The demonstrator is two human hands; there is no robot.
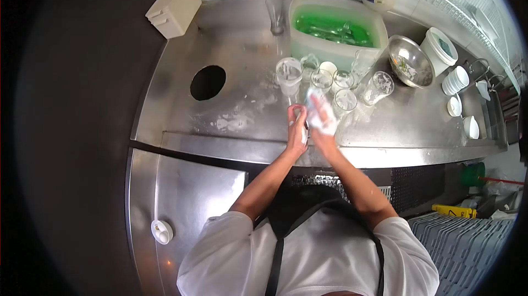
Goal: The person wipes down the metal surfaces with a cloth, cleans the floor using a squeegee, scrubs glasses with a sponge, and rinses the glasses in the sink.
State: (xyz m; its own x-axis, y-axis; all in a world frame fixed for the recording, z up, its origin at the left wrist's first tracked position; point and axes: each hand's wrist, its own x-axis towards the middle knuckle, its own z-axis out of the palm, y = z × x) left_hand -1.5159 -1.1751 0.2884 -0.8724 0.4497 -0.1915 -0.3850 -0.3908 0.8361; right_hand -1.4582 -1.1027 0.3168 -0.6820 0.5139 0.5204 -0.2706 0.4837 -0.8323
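Note:
My left hand [297, 130] is closed, its fingers curled round what looks like a clear glass, mostly hidden by the hand. Beside it, my right hand [324, 120] is smeared by motion and covered in white suds. It grips a pale, foamy sponge [312, 98]; its exact shape is blurred. Just beyond both hands stand several soapy glasses, among them one drinking glass [345, 100] and a larger one [378, 88] tilted to the right. A translucent plastic tub [289, 75] with suds is at the left of this group.
Behind the glasses sits a big bin [335, 54] of green liquid with utensils. To its right are a steel bowl [411, 62], a white bucket [439, 53] and stacked white cups [455, 81]. A round hole [208, 82] opens in the steel counter [242, 89] on the left.

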